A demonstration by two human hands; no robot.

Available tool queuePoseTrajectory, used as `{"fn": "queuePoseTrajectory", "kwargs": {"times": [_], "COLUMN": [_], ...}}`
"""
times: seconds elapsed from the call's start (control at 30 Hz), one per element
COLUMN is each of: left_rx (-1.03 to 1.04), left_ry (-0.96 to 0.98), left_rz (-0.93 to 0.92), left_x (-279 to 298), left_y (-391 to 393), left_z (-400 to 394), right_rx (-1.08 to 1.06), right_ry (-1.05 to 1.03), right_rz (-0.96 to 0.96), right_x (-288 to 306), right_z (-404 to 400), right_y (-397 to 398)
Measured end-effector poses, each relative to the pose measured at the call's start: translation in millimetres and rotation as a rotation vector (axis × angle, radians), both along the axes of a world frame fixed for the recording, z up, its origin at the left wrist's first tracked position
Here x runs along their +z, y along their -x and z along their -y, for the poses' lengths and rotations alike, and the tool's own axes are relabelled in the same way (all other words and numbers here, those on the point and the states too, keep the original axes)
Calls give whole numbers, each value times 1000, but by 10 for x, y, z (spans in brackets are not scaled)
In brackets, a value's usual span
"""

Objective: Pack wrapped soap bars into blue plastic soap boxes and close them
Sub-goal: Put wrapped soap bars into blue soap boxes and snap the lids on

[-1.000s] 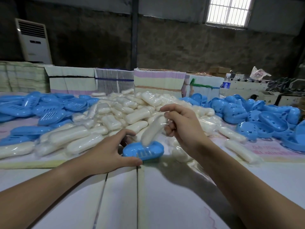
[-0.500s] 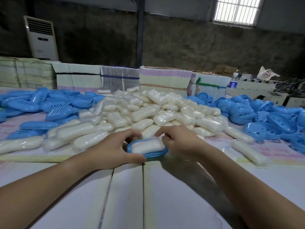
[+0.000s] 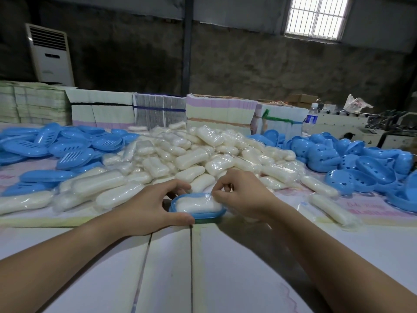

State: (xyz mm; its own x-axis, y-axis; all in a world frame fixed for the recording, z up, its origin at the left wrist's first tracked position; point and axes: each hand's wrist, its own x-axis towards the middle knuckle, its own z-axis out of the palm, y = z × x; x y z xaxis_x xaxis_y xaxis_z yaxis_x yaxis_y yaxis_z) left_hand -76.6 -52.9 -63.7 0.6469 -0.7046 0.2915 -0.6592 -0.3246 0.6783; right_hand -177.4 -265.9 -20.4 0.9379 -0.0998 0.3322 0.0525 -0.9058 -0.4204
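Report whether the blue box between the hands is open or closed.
Open: the blue box has no lid, and the wrapped soap bar lies exposed inside.

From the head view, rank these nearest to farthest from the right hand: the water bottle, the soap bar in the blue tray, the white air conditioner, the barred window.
1. Soap bar in the blue tray: the right hand touches its right end.
2. Water bottle: back right, beyond the soap pile.
3. Barred window: high on the far wall, right.
4. Air conditioner: far left, against the wall.

Wrapped soap bar (image 3: 198, 204) in blue box (image 3: 208, 215) — lidless (flat).
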Motion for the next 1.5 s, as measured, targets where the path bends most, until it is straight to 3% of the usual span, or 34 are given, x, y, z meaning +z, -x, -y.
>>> {"fn": "queuePoseTrajectory", "kwargs": {"times": [0.2,0.4,0.57,0.7,0.97,1.2,1.37,1.5], "left_rx": [-27,-59,-55,-49,-64,-74,-78,-75], "left_ry": [-18,38,53,45,-42,-63,-64,-59], "left_rz": [36,114,169,146,148,138,128,139], "left_x": [-26,-92,-160,-250,-362,-473,-504,-491], "left_y": [-37,-112,-197,-271,-482,-533,-550,-566], "left_z": [-25,-30,-8,9,-53,-30,-40,-63], "right_rx": [-122,-429,-773,-1025,-858,-931,-1073,-1037], "right_ry": [-258,-331,-119,54,95,59,178,176], "right_rz": [197,323,329,46,-164,-208,-123,-196], "right_x": [56,171,207,-2,-306,-352,-380,-388], "right_z": [224,843,1699,2256,2504,2585,2563,2621], "right_y": [-23,-81,218,568,568,592,620,640]}}
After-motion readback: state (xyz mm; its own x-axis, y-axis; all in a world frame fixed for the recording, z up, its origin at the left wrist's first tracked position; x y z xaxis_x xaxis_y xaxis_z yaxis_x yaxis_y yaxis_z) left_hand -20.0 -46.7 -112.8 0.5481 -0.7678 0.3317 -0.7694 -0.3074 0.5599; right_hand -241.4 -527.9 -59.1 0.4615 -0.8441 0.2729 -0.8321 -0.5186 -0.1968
